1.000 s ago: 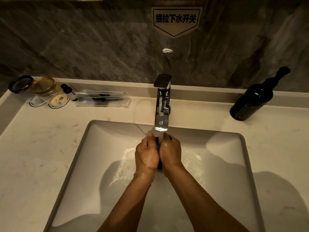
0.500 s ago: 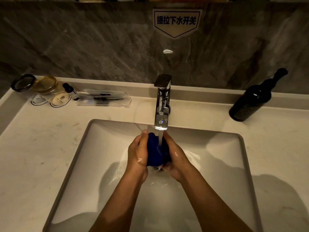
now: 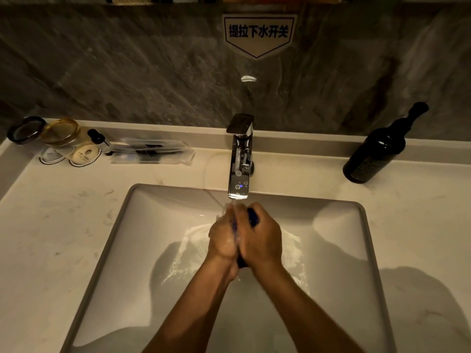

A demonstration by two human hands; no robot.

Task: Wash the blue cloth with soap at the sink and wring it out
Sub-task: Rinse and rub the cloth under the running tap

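Observation:
Both my hands are pressed together over the white sink (image 3: 119, 225), just below the chrome tap (image 3: 239, 171). The blue cloth (image 3: 252, 217) is squeezed between the palms; only a blue edge shows at the top and a dark bit near the wrists. My left hand (image 3: 222, 238) and my right hand (image 3: 260, 238) are wet and closed on the cloth. Water runs from the spout onto the fingers and splashes white in the basin.
A dark pump bottle (image 3: 377, 151) leans on the counter at the back right. At the back left stand two glasses (image 3: 58, 133), round coasters and a clear wrapped packet (image 3: 150, 154). A sign with Chinese characters (image 3: 258, 31) hangs on the grey stone wall.
Half a second ago my hands were apart with the blue cloth bunched openly between them. Now the palms have closed together again, hiding most of the cloth.

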